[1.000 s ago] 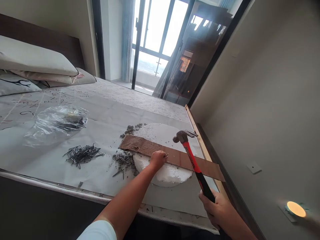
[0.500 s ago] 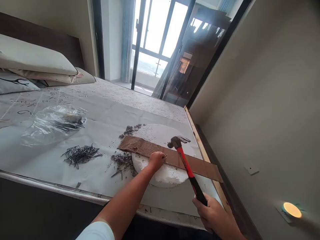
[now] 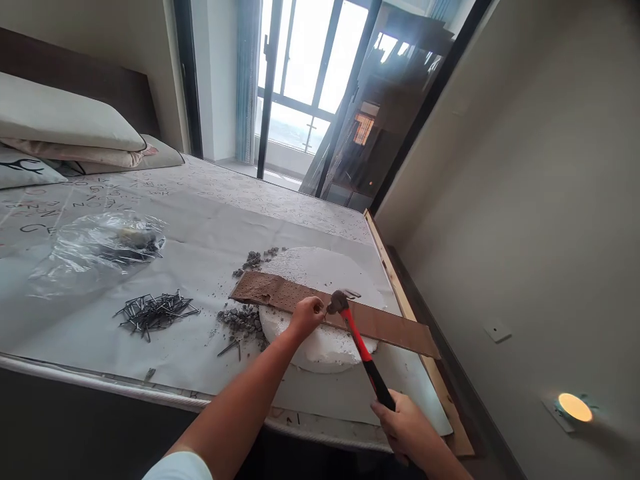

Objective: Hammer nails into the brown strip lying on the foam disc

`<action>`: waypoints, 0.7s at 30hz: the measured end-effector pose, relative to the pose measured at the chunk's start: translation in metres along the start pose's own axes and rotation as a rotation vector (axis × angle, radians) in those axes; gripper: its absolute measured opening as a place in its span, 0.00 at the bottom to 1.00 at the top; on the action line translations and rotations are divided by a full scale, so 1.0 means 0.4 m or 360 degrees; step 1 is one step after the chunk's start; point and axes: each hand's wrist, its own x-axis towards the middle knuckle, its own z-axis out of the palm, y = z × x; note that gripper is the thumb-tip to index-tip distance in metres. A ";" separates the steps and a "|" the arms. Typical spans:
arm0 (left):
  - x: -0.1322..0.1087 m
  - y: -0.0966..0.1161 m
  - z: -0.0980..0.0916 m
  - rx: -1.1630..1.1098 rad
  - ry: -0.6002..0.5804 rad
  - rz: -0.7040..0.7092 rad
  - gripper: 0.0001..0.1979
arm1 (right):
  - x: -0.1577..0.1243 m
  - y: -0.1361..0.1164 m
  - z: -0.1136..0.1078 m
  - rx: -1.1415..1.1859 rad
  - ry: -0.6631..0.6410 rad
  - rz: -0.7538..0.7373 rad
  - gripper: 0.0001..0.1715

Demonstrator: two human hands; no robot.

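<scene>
A claw hammer (image 3: 357, 340) with a red and black handle is gripped near its end by my right hand (image 3: 407, 423). Its head hangs low beside the fingertips of my left hand (image 3: 306, 318). Those fingers are pinched on a small nail, mostly hidden, over a long brown strip (image 3: 390, 327) that looks like cardboard. The strip's left part is dotted with small holes and has a torn spot. Beneath it is a round white foam block (image 3: 320, 263), which the strip crosses and overhangs at both sides.
A pile of loose nails (image 3: 155, 312) lies at left, with a clear plastic bag (image 3: 100, 243) behind it. Grey crumbly rubble (image 3: 243, 320) is scattered beside the foam. A wooden rail (image 3: 393, 270) runs along the bed's right side, near the wall (image 3: 540, 200). Pillows (image 3: 65, 113) are stacked far left.
The hammer head has come down and left, from above the strip to close beside my left fingertips. My left hand stays pinched at the strip. The whole view has shifted slightly.
</scene>
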 end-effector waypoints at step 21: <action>-0.068 -0.041 -0.359 0.0321 0.0584 -0.0100 0.15 | -0.013 0.071 0.096 0.0809 -0.0287 -0.0138 0.28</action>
